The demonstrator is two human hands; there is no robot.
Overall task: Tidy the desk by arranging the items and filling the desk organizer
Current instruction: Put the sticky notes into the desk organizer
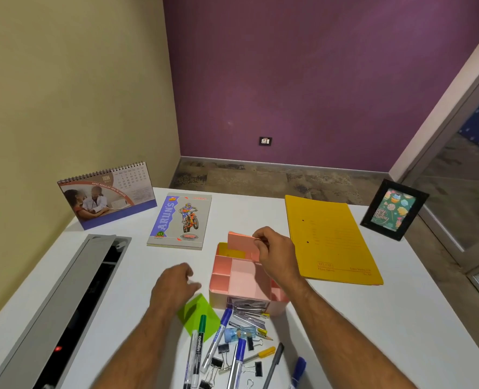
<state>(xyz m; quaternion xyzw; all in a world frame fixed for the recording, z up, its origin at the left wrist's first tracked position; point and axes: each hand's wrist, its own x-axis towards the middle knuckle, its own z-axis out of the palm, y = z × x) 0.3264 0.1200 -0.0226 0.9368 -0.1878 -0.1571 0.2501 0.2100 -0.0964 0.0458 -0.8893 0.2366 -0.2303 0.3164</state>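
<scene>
While right-hand fingers (260,240) pinch it, pink pad (241,240) tops organizer (243,279).

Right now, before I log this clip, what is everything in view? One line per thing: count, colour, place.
desk organizer: 1, pink, desk centre
pink sticky notes: 1 pad, at organizer's back, under right fingers
yellow pad: 1, in organizer's back compartment
green sticky note: 1, near-left of organizer
markers: at least 5, mostly blue-capped, one green, near edge
binder clips: several, black, among markers
notebook: 1, grey, left of organizer
calendar: 1, standing, far left
folder: 1, yellow, right
picture frame: 1, black, far right
cable tray: 1, grey, left edge
left hand: open, over green note
right hand: pinching pink pad
</scene>
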